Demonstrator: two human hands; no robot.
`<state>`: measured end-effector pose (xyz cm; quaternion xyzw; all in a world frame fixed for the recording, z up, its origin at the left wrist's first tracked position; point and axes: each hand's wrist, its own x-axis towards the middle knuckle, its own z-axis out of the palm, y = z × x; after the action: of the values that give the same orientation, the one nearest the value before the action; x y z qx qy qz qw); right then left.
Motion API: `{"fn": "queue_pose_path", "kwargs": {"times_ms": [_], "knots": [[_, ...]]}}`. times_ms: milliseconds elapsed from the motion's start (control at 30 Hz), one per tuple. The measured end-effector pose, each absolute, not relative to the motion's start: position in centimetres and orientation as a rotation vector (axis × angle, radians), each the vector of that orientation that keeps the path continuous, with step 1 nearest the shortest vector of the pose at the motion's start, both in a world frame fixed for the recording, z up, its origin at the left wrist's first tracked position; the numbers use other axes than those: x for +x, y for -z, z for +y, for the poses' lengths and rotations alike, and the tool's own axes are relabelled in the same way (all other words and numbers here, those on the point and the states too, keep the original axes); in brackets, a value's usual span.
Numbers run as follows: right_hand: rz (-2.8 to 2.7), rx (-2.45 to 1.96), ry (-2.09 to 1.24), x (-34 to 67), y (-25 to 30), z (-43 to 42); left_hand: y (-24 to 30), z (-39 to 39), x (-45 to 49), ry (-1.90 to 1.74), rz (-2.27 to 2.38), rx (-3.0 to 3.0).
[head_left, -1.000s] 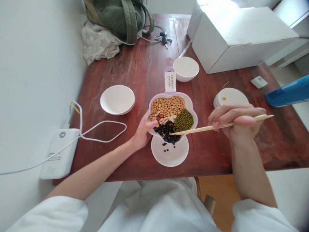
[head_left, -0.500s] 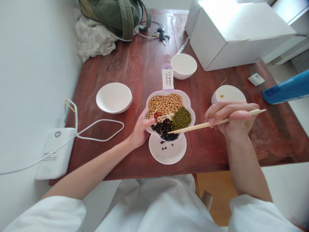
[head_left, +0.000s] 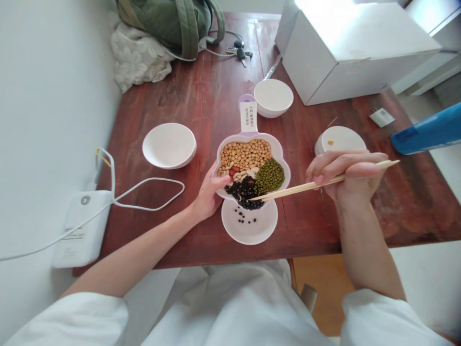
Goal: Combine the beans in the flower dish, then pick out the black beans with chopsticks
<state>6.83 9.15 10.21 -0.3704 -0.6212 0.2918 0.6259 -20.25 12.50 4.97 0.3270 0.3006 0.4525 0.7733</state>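
Room: through the head camera, from my remote seat, I look down past a white wall [head_left: 46, 120] onto a red-brown wooden table [head_left: 187, 96].

Far end: a white box [head_left: 356, 53], a green backpack [head_left: 169, 24] and keys [head_left: 238, 50].

Near left: a power bank [head_left: 81, 228] with a white cable [head_left: 144, 192].

Middle: a bowl [head_left: 169, 145] sits left of the dish; a second bowl [head_left: 273, 98] sits beyond it.

Dish: a lilac flower-shaped dish [head_left: 278, 149] overlaps a white saucer [head_left: 252, 233] and holds yellow beans [head_left: 245, 154], green beans [head_left: 270, 175] and black beans [head_left: 245, 191].

Left hand [head_left: 210, 192]: fingers curl around the dish's rim, steadying it.

Right hand [head_left: 345, 175]: closed around chopsticks [head_left: 298, 185], their pressed-together tips at the black beans; I cannot tell whether they pinch one.

Change: more black beans [head_left: 245, 216] lie on the saucer than half a second ago.
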Motion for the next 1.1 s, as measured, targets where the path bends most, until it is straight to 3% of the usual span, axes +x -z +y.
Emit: {"fn": "queue_pose_path", "kwargs": {"times_ms": [1100], "knots": [[-1.349, -0.780, -0.722, 7.7, -10.1, 10.1, -4.9, 12.5, -20.5, -0.959, 0.663, 0.717]]}}
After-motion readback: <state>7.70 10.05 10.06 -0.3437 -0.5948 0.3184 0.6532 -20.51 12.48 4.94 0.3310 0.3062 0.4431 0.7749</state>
